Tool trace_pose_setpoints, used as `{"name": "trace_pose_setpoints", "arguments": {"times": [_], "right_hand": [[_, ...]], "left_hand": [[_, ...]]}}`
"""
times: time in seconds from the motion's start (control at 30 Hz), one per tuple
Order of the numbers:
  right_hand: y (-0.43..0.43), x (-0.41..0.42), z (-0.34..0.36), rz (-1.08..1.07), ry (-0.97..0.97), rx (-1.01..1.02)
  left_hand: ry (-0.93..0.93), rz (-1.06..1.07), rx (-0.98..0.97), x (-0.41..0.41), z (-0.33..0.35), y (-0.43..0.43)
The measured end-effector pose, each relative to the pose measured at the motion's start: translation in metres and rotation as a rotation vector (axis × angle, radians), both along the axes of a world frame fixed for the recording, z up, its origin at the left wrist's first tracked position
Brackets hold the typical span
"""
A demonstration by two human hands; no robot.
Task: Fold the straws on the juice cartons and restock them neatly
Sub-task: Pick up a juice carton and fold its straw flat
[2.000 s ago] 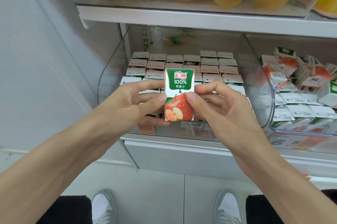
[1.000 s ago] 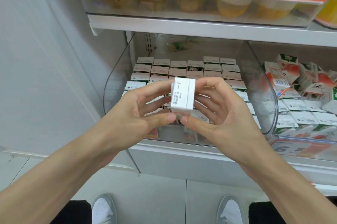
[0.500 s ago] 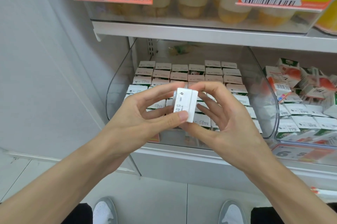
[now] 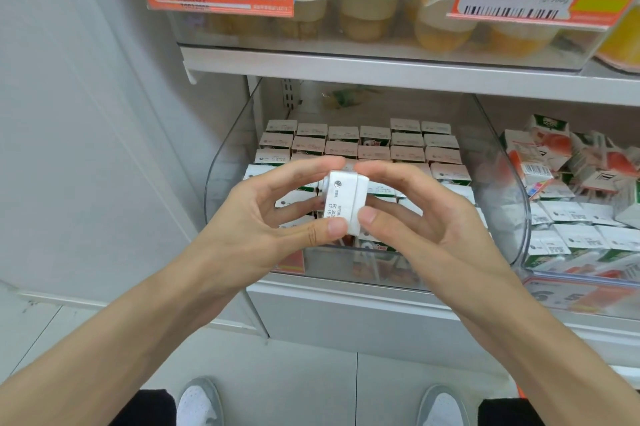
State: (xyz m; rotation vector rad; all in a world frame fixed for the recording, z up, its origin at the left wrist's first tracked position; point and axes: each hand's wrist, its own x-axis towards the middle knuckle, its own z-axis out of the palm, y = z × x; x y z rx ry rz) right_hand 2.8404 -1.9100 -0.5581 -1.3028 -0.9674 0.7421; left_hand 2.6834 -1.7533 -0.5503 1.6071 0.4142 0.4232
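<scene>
The clear curved plastic bin [image 4: 221, 183] holds small white-topped juice cartons [image 4: 374, 145] mostly in tidy rows, so we judge much of the restocking done. The jumbled cartons [image 4: 571, 165] in the bin to its right look left to sort. Our left hand [image 4: 263, 217] and right hand [image 4: 426, 228] both pinch one small white juice carton [image 4: 343, 203] above the bin's front. Its straw is hidden, so we cannot tell whether it is folded.

2 forearms [image 4: 121, 321] were bare to the frame edge. Left hand [image 4: 277, 217] and right hand [image 4: 426, 228] were bare too, thumbnails [image 4: 336, 226] short and plain. Black legwear [image 4: 145, 408] showed at the bottom edge on both legs; shorts or trousers, could not tell. 2 white sneakers [image 4: 199, 403] had grey trim.
</scene>
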Motion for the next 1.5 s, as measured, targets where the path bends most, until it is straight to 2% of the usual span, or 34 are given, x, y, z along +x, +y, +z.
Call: {"name": "trace_pose_setpoints", "arguments": {"times": [0.2, 0.4, 0.5, 0.63, 0.8, 0.9, 1.03, 1.1, 1.37, 1.5], "right_hand": [[0.001, -0.002, 0.002, -0.016, -0.001, -0.014], [0.0, 0.0, 0.002, -0.012, -0.042, -0.026], [0.002, 0.003, -0.001, 0.015, -0.121, -0.039], [0.006, 0.005, -0.005, -0.015, -0.319, -0.038], [0.01, 0.007, -0.01, -0.07, -0.37, 0.015], [0.012, 0.01, -0.008, -0.131, -0.305, 0.023], [0.017, 0.01, 0.001, -0.223, -0.072, -0.071], [0.02, 0.008, 0.003, -0.224, 0.003, -0.122], [0.021, 0.006, 0.007, -0.242, 0.207, -0.234], [0.019, 0.009, 0.008, -0.206, 0.223, -0.313]], "left_hand": [[0.035, 0.012, 0.007, 0.0, 0.004, -0.002], [0.041, 0.047, -0.068, 0.001, 0.005, -0.003], [0.047, 0.077, -0.088, 0.003, 0.004, -0.003], [0.054, 0.099, -0.103, 0.003, 0.004, -0.004], [0.036, 0.075, -0.093, 0.002, 0.004, -0.007], [0.063, 0.021, 0.002, 0.002, 0.006, -0.002], [0.138, -0.005, 0.313, 0.001, 0.003, 0.004], [0.147, 0.0, 0.398, 0.001, 0.0, 0.003], [0.09, -0.02, 0.369, 0.005, -0.01, -0.007], [0.098, -0.04, 0.333, 0.008, -0.012, -0.009]]}}
